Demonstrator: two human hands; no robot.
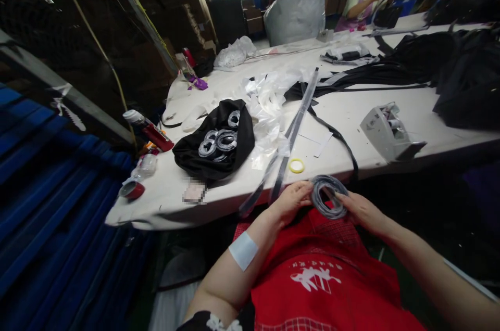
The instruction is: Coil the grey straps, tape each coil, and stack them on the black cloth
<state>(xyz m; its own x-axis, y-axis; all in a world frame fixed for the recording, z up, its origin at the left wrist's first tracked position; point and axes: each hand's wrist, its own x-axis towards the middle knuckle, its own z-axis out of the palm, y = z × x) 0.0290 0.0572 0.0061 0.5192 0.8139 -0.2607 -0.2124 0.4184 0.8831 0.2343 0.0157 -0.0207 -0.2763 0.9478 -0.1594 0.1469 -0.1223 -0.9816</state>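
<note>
A coil of dark grey strip in clear plastic (321, 207) is held over my lap, just off the table's front edge. My right hand (361, 210) grips its right side, the thumb reaching toward the hole. At the coil's left rim, my left hand (292, 201) has its fingers closed together against it. Long flat strips in clear film (300, 112) run across the table and hang over the edge near my left hand. A yellow tape ring (296, 166) lies just beyond. To the left, a black cloth bag (191, 151) contains several similar coils (225, 140).
The white table (164, 211) also bears crumpled clear plastic (267, 107), a grey tape dispenser (385, 133) and black fabric straps (414, 60). A red bottle (152, 133) and a red cup (133, 190) are on the left. Across the table is another person (361, 3).
</note>
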